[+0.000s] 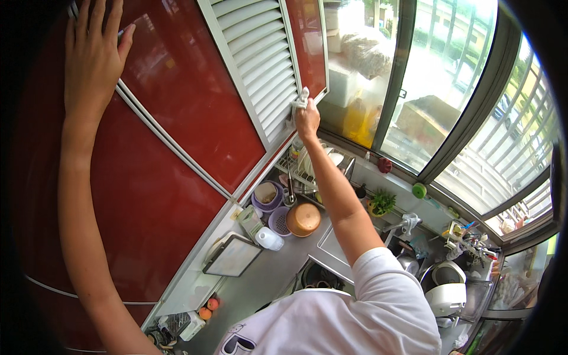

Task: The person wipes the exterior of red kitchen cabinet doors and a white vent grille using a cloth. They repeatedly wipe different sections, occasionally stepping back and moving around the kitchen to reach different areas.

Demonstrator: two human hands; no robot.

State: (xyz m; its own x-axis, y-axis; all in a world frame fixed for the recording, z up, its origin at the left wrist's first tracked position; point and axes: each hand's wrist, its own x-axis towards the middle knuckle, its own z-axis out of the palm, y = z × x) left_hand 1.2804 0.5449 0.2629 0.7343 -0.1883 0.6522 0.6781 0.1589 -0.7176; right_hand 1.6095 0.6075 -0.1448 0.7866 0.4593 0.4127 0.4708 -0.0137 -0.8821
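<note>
My left hand (95,49) lies spread against the glossy red cabinet door (177,80) at the upper left, its fingertips near the picture's top edge. A small part of something dark and shiny shows beside its thumb; I cannot tell what it is. My right hand (308,117) is closed on a whitish, crumpled cloth (302,100), at the lower corner where the white louvered panel (262,57) meets a narrow red panel (307,44). Part of the cloth sticks out above the fist, and some hangs beside it.
Below stand a dish rack (306,171) with plates, purple baskets (279,221), an orange-brown pot (306,218), a white-faced board (234,256) and peaches (209,308). A potted plant (382,202) and a faucet (406,222) are near the windows (437,88). A white appliance (445,297) stands at right.
</note>
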